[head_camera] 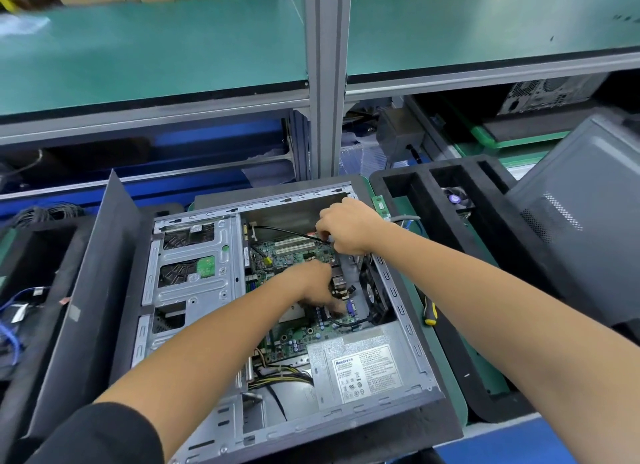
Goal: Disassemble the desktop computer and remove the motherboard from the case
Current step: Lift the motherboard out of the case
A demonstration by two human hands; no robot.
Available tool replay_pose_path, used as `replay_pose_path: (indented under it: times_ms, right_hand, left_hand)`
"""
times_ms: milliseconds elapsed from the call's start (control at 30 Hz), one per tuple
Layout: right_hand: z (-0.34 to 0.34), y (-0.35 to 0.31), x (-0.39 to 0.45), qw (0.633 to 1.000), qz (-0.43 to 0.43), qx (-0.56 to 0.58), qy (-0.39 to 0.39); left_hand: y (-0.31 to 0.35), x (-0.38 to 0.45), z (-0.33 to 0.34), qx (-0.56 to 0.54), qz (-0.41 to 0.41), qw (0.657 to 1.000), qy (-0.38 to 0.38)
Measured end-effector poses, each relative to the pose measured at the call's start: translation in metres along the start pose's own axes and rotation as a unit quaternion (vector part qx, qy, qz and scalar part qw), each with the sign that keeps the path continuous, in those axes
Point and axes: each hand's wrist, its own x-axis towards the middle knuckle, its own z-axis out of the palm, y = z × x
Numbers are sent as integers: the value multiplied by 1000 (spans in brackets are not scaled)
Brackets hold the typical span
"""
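Reaching into the open case (408, 328) lying on its side on the worktop (453, 377), both hands working over the motherboard (294, 252) still seated on the case floor, between the drive cage (194, 266) at left and the rear fan (372, 290) at right. Pinching a thin black cable (277, 228) at the far right corner with the right hand (349, 226), fingers curled tight around it. Pressing down near the rear ports with the left hand (311, 283), fingertips bent toward the blue connector (351, 307); whether gripping anything, impossible to tell. Sitting at the near right, the power supply (360, 370), its yellow and black wires (284, 377) still trailing toward the board. Lying on the worktop just right of the case, a screwdriver (430, 313). Judging the board as light but stiff and fragile, flexing badly if levered from one corner; probably best taken by its bare edges, away from sockets and capacitors, once cables and screws are clear.
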Motion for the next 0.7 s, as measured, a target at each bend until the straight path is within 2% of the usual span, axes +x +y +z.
replay_pose_path:
  times_ms: [100,200,233,267,333,433,600,700]
  right_hand:
    - [0,0,0,1000,1,-2,0]
    - [0,-1,0,1000,4,-1,-4]
    - [0,-1,1,1000,4,1,-5]
    - [0,-1,1,1000,3,2,-5]
    - [0,-2,1,1000,3,8,1]
    - [-2,-2,1,999,20,33,-2]
    - [-4,-1,-3,997,32,59,-24]
    - [-7,-1,-4,997,9,11,-78]
  left_hand:
    - [3,-2,0,-125,-29,990,-64]
    - [4,-7,-8,-238,-29,956,-170]
    - [5,-8,-12,-258,-22,949,-179]
    - [6,-8,-14,-283,-18,945,-164]
    - [5,-5,-18,-364,-32,928,-74]
    - [2,-4,-19,-480,-77,873,45]
    - [3,-1,-13,-607,-118,782,78]
    - [5,2,-14,-658,-137,734,95]
